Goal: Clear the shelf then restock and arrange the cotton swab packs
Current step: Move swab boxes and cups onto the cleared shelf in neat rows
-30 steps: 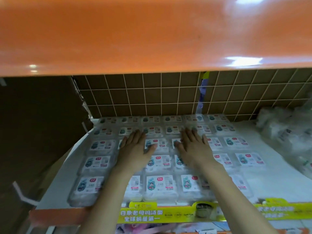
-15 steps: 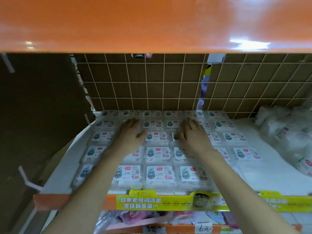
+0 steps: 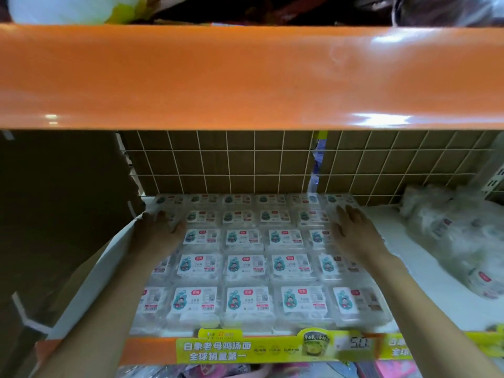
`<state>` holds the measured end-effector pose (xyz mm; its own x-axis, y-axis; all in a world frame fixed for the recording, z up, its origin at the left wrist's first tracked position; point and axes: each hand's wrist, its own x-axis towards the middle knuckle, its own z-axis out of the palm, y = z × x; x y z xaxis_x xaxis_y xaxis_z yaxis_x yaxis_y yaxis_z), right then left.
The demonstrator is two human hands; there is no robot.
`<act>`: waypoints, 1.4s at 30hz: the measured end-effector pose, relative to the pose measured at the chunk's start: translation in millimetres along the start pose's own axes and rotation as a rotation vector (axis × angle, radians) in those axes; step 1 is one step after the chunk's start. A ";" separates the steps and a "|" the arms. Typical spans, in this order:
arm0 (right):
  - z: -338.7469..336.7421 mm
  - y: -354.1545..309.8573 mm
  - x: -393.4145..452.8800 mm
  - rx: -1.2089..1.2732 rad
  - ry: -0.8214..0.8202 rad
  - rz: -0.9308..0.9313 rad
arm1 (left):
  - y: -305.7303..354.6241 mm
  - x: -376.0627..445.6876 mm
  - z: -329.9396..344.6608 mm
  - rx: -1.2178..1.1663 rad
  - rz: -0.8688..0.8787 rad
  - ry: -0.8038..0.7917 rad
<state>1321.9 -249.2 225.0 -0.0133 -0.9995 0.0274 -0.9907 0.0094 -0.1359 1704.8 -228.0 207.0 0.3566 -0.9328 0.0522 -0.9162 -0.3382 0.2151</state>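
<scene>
Several clear cotton swab packs (image 3: 246, 266) with white and teal labels lie flat in a neat grid on the white shelf (image 3: 441, 301). My left hand (image 3: 156, 231) rests flat on the packs at the grid's left edge, fingers pointing toward the back. My right hand (image 3: 354, 233) lies flat on the packs at the grid's right edge, fingers straight. Both forearms reach in from the front. Neither hand holds a pack.
A loose heap of more clear packs (image 3: 458, 236) sits on the shelf at the right. An orange upper shelf (image 3: 245, 77) hangs low overhead. A wire grid backs the shelf (image 3: 240, 165). Brown cardboard (image 3: 60, 214) walls the left side. A yellow price strip (image 3: 253, 347) lines the front edge.
Both hands have slid apart from the middle of the grid to its left and right edges. The camera has tilted up a little, showing more of the upper shelf.
</scene>
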 end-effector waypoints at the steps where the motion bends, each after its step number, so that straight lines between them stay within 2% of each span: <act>1: -1.2 3.8 0.7 -0.027 -0.015 0.039 | -0.9 0.4 -0.4 0.010 -0.010 0.005; 4: -0.4 9.9 -1.3 -0.008 -0.088 0.142 | -1.2 2.4 -0.9 0.007 -0.033 -0.016; 7: -0.3 6.0 -3.0 -0.026 -0.105 0.168 | 4.5 -1.0 -3.4 -0.051 -0.038 -0.034; 12: 1.9 1.3 -6.6 -0.061 -0.052 0.139 | 8.1 -13.9 -4.7 0.020 0.015 0.057; 15: 2.5 1.4 -6.5 -0.057 -0.048 0.134 | 9.8 -11.3 -9.3 0.058 -0.022 0.036; 18: 2.7 1.5 -6.0 -0.031 -0.066 0.144 | 15.2 -15.7 -13.2 0.146 0.029 0.027; 22: 1.1 -3.9 -5.8 -0.045 -0.049 0.110 | 16.9 -24.8 -16.1 0.093 0.038 0.058; 28: -3.3 -1.2 -15.8 -0.049 -0.008 0.101 | 8.6 -36.2 -2.8 -0.031 -0.066 0.045; 31: -4.3 7.6 -25.6 -0.077 -0.020 0.172 | 7.4 -43.5 -0.6 -0.044 -0.132 -0.024; 35: -2.0 12.5 -36.0 -0.053 -0.076 0.259 | 13.4 -51.4 -1.0 0.028 -0.147 -0.025; 42: 5.4 8.8 -42.4 -0.052 -0.012 0.249 | 14.4 -55.6 -1.9 0.102 -0.154 -0.048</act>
<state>1314.4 -206.9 217.3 -0.2569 -0.9664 -0.0119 -0.9626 0.2569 -0.0856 1672.2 -180.8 209.1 0.4869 -0.8732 -0.0212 -0.8663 -0.4859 0.1164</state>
